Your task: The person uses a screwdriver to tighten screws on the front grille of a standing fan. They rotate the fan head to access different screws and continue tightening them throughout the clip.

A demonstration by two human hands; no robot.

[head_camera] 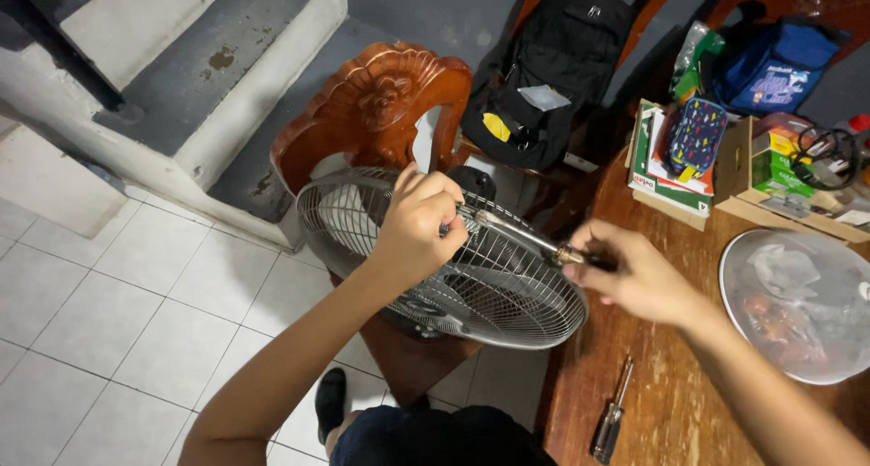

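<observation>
Spare screwdriver (611, 413): we see it lying alone at near left edge of wooden tabletop (671, 402), clear handle toward us.
Right hand (634, 271): over tabletop's left edge; fingers clenched round dark handle of a long screwdriver (521, 235), shaft pointing left across the grille.
Left hand (419, 226): on top of fan guard; fingers closed at the screwdriver's tip end, pinching there w/ the grille wires – exact grip we can't tell.
Fan (453, 266): round wire-guard fan, face up, resting on carved wooden chair (376, 99), just left of tabletop.
Lid (797, 303): clear round cover, right side of tabletop.
Far edge: stacked boxes (671, 171) w/ patterned pencil case, blue bag (770, 67).
Beyond: black backpack (553, 67) on another chair.
</observation>
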